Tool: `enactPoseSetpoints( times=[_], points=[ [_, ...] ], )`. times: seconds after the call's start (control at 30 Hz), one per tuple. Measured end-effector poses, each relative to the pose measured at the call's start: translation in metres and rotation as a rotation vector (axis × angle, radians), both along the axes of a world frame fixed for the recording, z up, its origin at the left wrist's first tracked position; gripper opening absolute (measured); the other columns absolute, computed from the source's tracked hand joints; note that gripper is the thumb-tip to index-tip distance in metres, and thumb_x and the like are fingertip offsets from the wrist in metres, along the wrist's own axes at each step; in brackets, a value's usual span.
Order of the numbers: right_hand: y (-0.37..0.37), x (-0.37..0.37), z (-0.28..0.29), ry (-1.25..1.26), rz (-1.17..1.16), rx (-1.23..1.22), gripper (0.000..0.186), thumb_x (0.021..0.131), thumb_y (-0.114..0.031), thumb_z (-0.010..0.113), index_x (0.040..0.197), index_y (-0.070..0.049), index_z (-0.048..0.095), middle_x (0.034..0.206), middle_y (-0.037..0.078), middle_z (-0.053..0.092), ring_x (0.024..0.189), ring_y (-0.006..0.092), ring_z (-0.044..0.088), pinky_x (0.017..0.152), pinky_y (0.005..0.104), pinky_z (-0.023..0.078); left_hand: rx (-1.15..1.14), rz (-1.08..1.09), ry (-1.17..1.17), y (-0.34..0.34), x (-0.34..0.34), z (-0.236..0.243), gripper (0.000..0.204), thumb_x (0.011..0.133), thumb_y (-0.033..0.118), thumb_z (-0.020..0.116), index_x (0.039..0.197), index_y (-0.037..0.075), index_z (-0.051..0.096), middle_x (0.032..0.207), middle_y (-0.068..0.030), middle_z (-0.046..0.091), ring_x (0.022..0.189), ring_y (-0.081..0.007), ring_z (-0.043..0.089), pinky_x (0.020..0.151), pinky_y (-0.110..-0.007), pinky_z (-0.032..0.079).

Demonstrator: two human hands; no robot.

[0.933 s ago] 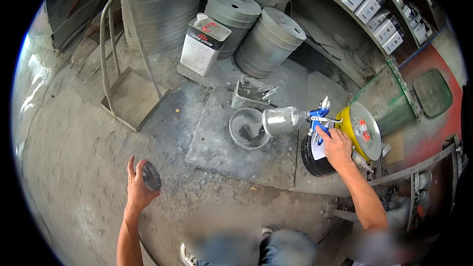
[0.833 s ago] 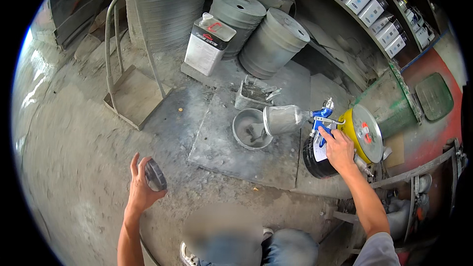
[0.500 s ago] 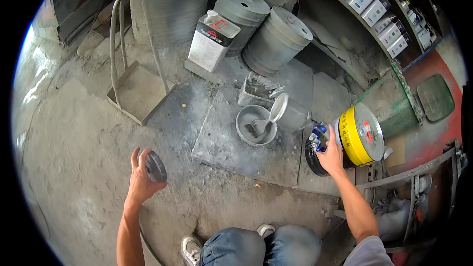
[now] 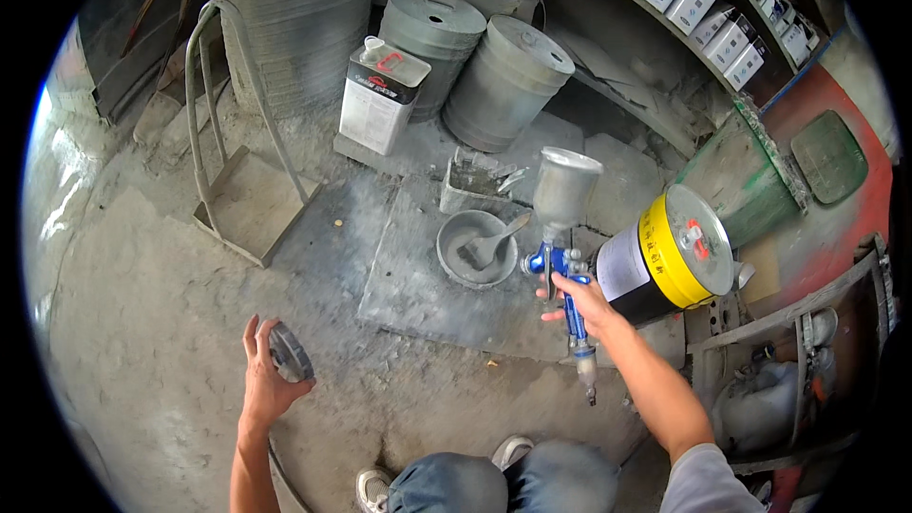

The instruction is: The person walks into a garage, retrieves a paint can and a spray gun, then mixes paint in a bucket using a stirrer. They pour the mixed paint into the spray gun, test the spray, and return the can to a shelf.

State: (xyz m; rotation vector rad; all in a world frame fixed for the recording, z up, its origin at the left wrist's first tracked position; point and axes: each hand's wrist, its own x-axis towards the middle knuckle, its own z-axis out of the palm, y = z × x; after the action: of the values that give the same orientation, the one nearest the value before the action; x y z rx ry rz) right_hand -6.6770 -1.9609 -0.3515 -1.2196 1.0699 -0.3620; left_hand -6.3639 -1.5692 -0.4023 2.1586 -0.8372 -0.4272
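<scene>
My left hand (image 4: 271, 370) grips a round, dark grey lid (image 4: 291, 351) on edge, low at the left. My right hand (image 4: 579, 299) is closed round the handle of a blue spray gun (image 4: 548, 262), whose metal cup (image 4: 560, 192) stands upright on top, without a lid. Left of the gun a grey bowl (image 4: 459, 268) sits on a dusty slab (image 4: 418, 304), with a pale spatula (image 4: 494, 239) in it. Just right of my right hand stands a drum (image 4: 625, 266) with a yellow band.
Behind are a grimy tray of tools (image 4: 470, 192), a white tin (image 4: 372, 116) and grey drums (image 4: 503, 90). A frame trolley (image 4: 252, 209) stands left, a shelf of tins (image 4: 693, 5) upper right, a green bin (image 4: 727, 161) and metal rack (image 4: 817, 323) right.
My right hand has turned the spray gun from lying sideways over the bowl to upright, drawing it left and down from the drum. My left hand still holds the lid.
</scene>
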Motion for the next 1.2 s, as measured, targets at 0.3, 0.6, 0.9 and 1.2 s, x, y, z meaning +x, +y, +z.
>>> enactPoseSetpoints(
  times=[0.3, 0.6, 0.9, 1.2],
  points=[
    [0.0, 0.042, 0.041, 0.163, -0.012, -0.034, 0.036, 0.092, -0.046, 0.063, 0.095, -0.011, 0.056, 0.077, 0.001, 0.057, 0.061, 0.0071, 0.054, 0.04, 0.021, 0.038, 0.018, 0.006, 0.054, 0.001, -0.003, 0.009, 0.101, 0.051, 0.005, 0.087, 0.137, 0.019, 0.037, 0.152, -0.018, 0.019, 0.116, -0.0398, 0.053, 0.091, -0.044, 0.053],
    [-0.008, 0.041, 0.046, 0.147, -0.005, -0.009, 0.035, 0.092, -0.046, 0.064, 0.097, -0.012, 0.056, 0.077, 0.002, 0.058, 0.06, 0.0079, 0.055, 0.039, 0.0201, 0.037, 0.013, -0.004, 0.061, -0.003, 0.001, 0.004, 0.102, 0.05, 0.004, 0.086, 0.137, 0.018, 0.036, 0.151, -0.019, 0.019, 0.121, -0.0404, 0.049, 0.094, -0.045, 0.052],
    [-0.013, 0.044, 0.041, 0.126, -0.011, 0.021, 0.035, 0.092, -0.046, 0.063, 0.095, -0.011, 0.055, 0.077, 0.002, 0.058, 0.059, 0.0076, 0.055, 0.039, 0.02, 0.036, 0.031, -0.008, 0.064, -0.007, 0.003, 0.002, 0.102, 0.05, 0.005, 0.086, 0.138, 0.016, 0.036, 0.15, -0.0201, 0.02, 0.125, -0.0412, 0.046, 0.096, -0.045, 0.051],
    [-0.018, 0.054, 0.032, 0.121, 0.025, 0.05, 0.037, 0.092, -0.046, 0.063, 0.096, -0.011, 0.056, 0.077, 0.002, 0.057, 0.06, 0.0069, 0.054, 0.039, 0.0201, 0.036, 0.042, -0.006, 0.077, -0.012, 0.007, 0.005, 0.102, 0.05, 0.003, 0.085, 0.138, 0.016, 0.036, 0.151, -0.0197, 0.019, 0.123, -0.0408, 0.048, 0.095, -0.045, 0.051]
  ],
)
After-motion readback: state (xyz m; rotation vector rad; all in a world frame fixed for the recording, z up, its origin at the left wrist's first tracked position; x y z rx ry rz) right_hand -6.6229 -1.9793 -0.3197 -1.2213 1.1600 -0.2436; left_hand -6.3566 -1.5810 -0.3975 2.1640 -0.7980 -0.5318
